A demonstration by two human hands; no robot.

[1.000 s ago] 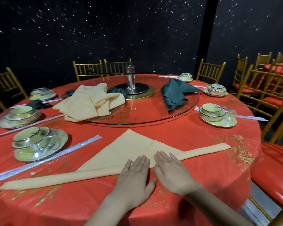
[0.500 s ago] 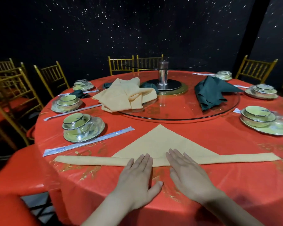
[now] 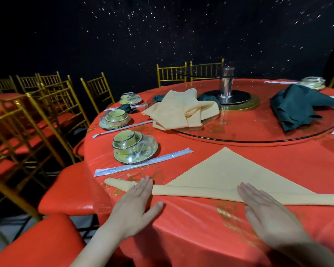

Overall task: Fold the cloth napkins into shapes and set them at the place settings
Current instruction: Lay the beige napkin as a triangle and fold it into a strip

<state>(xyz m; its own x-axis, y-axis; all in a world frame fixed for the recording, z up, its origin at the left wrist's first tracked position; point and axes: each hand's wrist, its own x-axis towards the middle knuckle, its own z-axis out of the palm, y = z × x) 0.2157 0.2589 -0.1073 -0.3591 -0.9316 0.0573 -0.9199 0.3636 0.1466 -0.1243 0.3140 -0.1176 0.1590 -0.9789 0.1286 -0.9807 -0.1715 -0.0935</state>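
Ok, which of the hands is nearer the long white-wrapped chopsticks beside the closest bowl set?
Left. The left hand lies flat on the rolled edge of the yellow cloth napkin, just short of the long white-wrapped chopsticks. The right hand presses that roll farther right.

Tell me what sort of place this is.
Most likely a restaurant banquet room: a round table in a red cloth with a glass turntable, shrink-wrapped place settings with sleeved chopsticks, and rows of gold banquet chairs.

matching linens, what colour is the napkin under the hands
Pale yellow-cream napkin, with a zigzag-cut edge, flat on the red tablecloth; head view shows it best.
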